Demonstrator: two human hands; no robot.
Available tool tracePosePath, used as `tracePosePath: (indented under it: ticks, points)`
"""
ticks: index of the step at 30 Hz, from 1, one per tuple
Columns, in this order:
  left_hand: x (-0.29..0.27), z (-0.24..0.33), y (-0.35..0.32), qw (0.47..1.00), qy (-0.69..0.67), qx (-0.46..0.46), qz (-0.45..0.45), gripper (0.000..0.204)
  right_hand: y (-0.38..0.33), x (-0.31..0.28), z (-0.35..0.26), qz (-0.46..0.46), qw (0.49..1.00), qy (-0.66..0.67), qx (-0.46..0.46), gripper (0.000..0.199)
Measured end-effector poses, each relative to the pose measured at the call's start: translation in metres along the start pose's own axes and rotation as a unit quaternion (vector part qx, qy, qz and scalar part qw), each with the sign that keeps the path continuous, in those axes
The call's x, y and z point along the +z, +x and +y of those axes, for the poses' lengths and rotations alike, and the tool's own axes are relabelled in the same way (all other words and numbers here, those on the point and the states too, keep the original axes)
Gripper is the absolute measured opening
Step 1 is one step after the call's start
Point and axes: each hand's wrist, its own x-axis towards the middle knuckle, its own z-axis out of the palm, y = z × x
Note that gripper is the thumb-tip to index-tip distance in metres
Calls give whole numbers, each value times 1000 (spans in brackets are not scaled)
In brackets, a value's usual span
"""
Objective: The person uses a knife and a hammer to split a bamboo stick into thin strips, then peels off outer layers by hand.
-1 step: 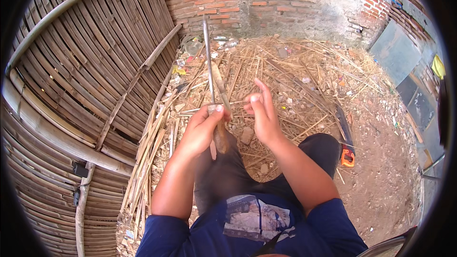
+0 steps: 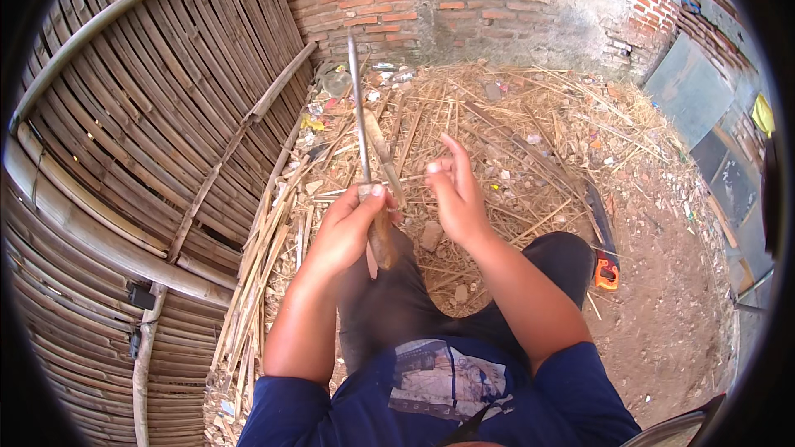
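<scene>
Slim grey metal bar: is rising from the left hand; its tip is now sitting slightly lower and farther left than in the earlier frame.
Tapered brown piece: is standing just right of the bar, likewise leaning a touch farther left than before.
Right thumb: is now reaching farther left; the raised index finger is keeping nearly the same place.
Handsaw: is lying on the ground beyond the right knee, orange grip nearest the body, showing no clear change.
Grip zone: left thumb and fingers are hiding where bar, tapered piece and brown wooden handle are meeting; cannot tell which is joined to the handle.
Thin pale strip: is running between the hands; cannot tell whether it is touching the right fingers or lying behind them.
Right rear fingers: are curling partly out of sight behind the thumb.
Left hand state: is closing firmly, thumb on top, around the bar and tapered piece, with the handle projecting below over the left thigh.
Right hand state: is staying half open, thumb and index apart, just right of the held pieces, gripping nothing discernible.
</scene>
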Motion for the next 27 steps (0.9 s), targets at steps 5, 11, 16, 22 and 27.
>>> tracePosePath:
  ticks: [5, 11, 16, 22, 27]
  points:
    - [-18, -2, -15, 999, -30, -26, 5, 42, 43, 30, 23, -47, 969, -228, -85, 81]
    - [-34, -5, -27, 997, -67, -11, 28, 46, 80, 64, 47, -185, 949, -215, -135, 73]
    - [-50, -10, -30, 997, -27, -9, 77, 40, 83, 84, 44, -142, 962, -207, -106, 29]
    - [-57, -5, -28, 996, -32, -19, 83, 31, 81, 90, 40, -105, 962, -226, -116, 29]
    - [-62, -6, -30, 996, -30, -14, 80, 29, 83, 95, 47, -92, 958, -239, -127, 30]
